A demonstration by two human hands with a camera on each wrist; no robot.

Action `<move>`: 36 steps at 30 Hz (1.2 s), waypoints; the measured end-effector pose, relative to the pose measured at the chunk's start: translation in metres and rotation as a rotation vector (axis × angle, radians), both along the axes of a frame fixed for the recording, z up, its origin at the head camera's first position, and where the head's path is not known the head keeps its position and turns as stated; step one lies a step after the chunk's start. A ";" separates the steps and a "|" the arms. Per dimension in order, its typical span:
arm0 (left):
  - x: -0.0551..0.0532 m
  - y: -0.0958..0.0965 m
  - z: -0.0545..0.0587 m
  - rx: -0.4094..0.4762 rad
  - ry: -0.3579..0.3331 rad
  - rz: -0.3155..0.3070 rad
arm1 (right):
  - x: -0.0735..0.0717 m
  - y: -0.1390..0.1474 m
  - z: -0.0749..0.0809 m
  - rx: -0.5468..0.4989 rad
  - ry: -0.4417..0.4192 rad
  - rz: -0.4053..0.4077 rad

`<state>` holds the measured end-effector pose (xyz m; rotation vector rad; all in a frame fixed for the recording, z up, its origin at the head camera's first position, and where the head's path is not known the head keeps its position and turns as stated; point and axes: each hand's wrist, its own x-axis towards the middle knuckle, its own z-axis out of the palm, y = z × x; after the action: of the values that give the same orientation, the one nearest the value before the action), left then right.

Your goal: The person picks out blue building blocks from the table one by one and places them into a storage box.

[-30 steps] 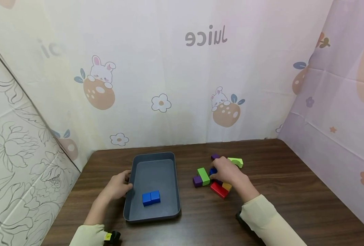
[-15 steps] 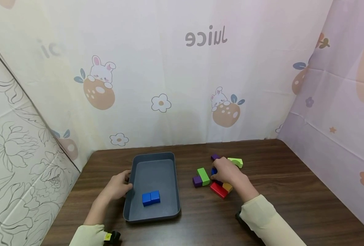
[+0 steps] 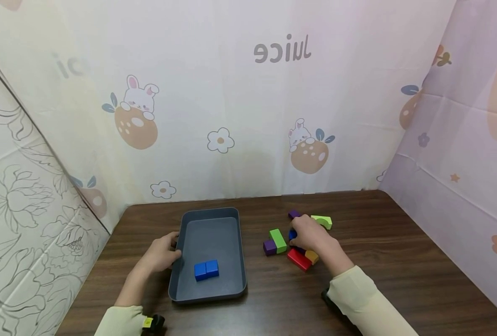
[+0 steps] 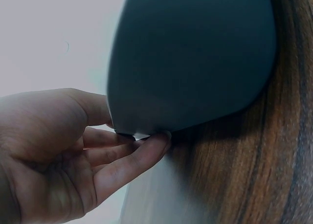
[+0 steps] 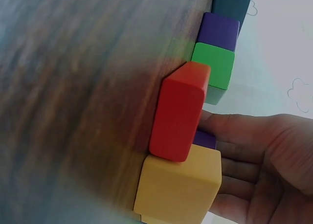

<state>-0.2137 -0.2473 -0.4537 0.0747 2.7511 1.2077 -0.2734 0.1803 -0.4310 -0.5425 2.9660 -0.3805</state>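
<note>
A grey tray (image 3: 240, 252) lies on the brown table with two blue cubes (image 3: 206, 269) side by side near its front. My left hand (image 3: 161, 254) grips the tray's left rim; in the left wrist view its fingers (image 4: 142, 153) curl under the tray's edge (image 4: 195, 57). My right hand (image 3: 311, 235) sits over a cluster of blocks, its fingers curled round a blue block (image 3: 291, 234) that is mostly hidden. Around it lie a green block (image 3: 278, 240), a purple cube (image 3: 269, 247), a red block (image 3: 299, 259) and a yellow cube (image 3: 312, 255).
A light green arch (image 3: 323, 220) and a small purple block (image 3: 293, 214) lie just behind the right hand. Patterned cloth walls close the table on the left, back and right. In the right wrist view the red block (image 5: 178, 111) and yellow cube (image 5: 178, 190) lie before the palm.
None of the blocks has shifted. The right hand has settled very slightly lower on the pile; the left hand keeps its hold of the tray.
</note>
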 end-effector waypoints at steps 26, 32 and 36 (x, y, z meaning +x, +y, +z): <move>0.000 0.001 0.003 0.008 0.005 -0.005 | 0.016 -0.002 0.039 -0.056 0.034 0.054; 0.000 -0.001 0.002 0.002 0.003 0.005 | 0.026 -0.014 0.049 -0.094 0.061 0.106; -0.001 -0.001 0.002 0.004 0.003 -0.001 | 0.032 -0.024 0.056 -0.110 0.079 0.140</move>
<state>-0.2145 -0.2482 -0.4520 0.0779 2.7515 1.2133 -0.2414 0.1564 -0.3753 -0.7903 2.9718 -0.5212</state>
